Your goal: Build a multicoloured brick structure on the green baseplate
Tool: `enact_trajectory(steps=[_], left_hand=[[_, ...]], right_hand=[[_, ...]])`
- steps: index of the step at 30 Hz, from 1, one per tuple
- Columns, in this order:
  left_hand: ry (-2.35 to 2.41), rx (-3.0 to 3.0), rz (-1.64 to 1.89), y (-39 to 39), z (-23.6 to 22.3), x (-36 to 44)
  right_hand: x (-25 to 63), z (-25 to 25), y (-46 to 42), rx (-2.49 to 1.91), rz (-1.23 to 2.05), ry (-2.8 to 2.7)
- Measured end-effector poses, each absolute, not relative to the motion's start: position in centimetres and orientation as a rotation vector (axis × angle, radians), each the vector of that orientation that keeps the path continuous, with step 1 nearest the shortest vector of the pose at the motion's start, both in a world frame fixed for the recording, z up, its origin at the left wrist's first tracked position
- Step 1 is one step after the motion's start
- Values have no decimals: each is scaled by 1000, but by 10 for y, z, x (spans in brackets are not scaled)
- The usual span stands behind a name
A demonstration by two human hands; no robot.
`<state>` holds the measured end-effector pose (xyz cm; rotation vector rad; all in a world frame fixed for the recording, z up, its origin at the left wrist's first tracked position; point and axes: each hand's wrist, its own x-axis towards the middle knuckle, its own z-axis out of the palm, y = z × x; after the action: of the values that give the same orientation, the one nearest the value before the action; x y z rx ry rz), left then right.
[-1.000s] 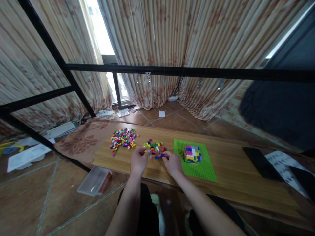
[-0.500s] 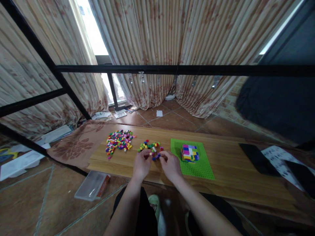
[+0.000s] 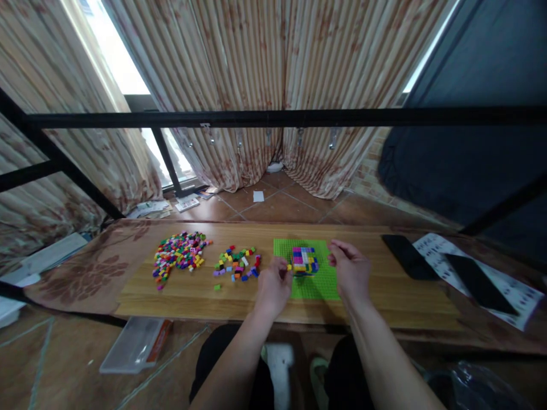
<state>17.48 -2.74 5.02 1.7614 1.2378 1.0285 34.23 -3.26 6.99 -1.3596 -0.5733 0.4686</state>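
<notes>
A small stack of multicoloured toy bricks (image 3: 304, 259) stands on a green studded baseplate (image 3: 322, 289). My left hand (image 3: 273, 287) is at the baseplate's left edge, its fingers pinched, with a small yellow brick (image 3: 289, 267) at the tips. Over the right edge of the baseplate is my right hand (image 3: 351, 272), thumb and fingers pressed together; anything between them is too small to make out. Left of my left hand lies a loose group of mixed bricks (image 3: 238, 263), with one green brick (image 3: 217, 287) lying apart.
A larger heap of bricks (image 3: 179, 255) covers the left part of the wooden board (image 3: 256, 304). On the right are a black flat object (image 3: 408, 256), a printed sheet (image 3: 436, 250) and a dark phone-like slab (image 3: 481, 285). A clear plastic box (image 3: 130, 344) sits on the floor. A black rail (image 3: 256, 118) crosses ahead.
Both hands have moved right, from the loose brick group to either side of the stack on the baseplate. The camera view has turned right.
</notes>
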Motion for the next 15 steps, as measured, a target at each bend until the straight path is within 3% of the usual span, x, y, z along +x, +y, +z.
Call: enact_trajectory(steps=[15], left_hand=[[1285, 1896, 1047, -26, 51, 209]], right_hand=[[370, 45, -39, -1479, 548, -712]])
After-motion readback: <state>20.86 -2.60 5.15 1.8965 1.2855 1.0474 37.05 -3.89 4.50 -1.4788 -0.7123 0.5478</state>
